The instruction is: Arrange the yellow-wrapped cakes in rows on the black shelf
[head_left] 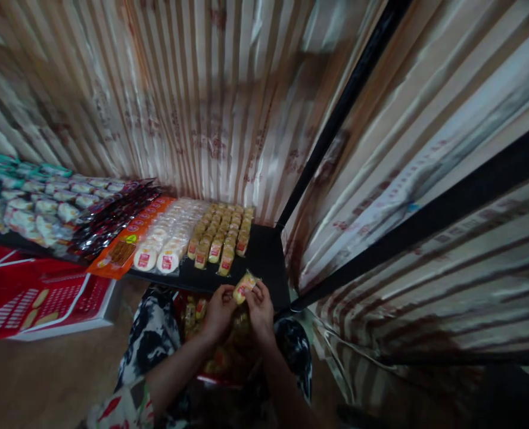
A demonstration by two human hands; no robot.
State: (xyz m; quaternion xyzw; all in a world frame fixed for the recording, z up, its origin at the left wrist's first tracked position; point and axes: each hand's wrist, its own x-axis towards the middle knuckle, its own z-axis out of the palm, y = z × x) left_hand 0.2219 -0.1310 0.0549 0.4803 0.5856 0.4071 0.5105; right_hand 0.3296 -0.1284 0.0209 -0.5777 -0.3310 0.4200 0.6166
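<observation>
A: Fingers status?
B: Both hands on one item. Left hand and right hand each pinch the same small yellow packet, gap closed down to the wrapper. Exact finger contact on the underside hidden.
A: Packet position?
B: Between the two sets of fingertips, overlapping the near edge of the worktop in view. Can't tell how high above.
A: Orientation?
B: Long axis slanted: near end by the left fingers, far end up and right, away from the body. Reddish print faces the camera. Can't tell top from bottom.
A: Around the fingers?
B: Rows of yellow packets just beyond, slightly left. White round packs farther left, then orange packet. Below: red-rimmed container, more yellow packets inside.
</observation>
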